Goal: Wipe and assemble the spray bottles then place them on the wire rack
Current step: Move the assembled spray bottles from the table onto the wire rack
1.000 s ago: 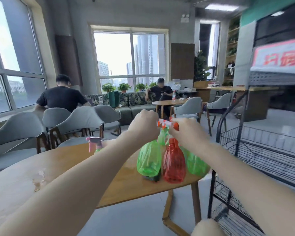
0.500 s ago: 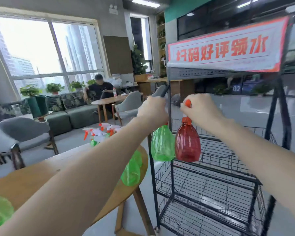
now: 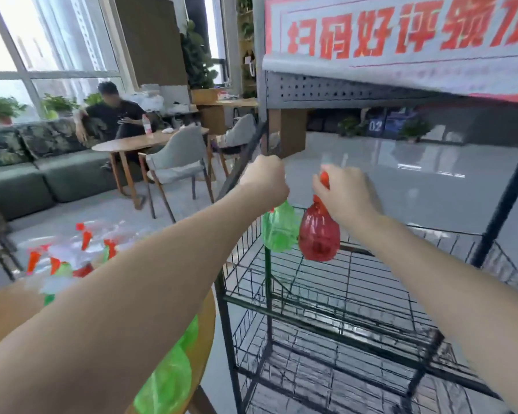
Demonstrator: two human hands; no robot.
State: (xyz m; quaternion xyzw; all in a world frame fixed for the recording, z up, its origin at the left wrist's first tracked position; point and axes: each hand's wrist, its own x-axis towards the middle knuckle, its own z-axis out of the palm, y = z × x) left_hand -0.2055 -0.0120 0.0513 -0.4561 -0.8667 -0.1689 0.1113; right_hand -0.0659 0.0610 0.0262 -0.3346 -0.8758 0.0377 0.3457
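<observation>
Green bottle (image 3: 278,230) in my left hand (image 3: 265,182), red bottle (image 3: 319,236) in right hand (image 3: 346,192), fingers gripping necks; am placing both; next, lowering onto wire rack (image 3: 326,321) shelf.

left hand (image 3: 265,182) hides green bottle (image 3: 278,230) sprayer | table bottles (image 3: 72,258) blurred | banner (image 3: 401,34) cut off

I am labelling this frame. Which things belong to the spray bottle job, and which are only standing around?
Job: green bottle in left hand; red bottle in right hand; wire rack; loose spray heads on table.

Around: sofa, grey chair, banner.
</observation>
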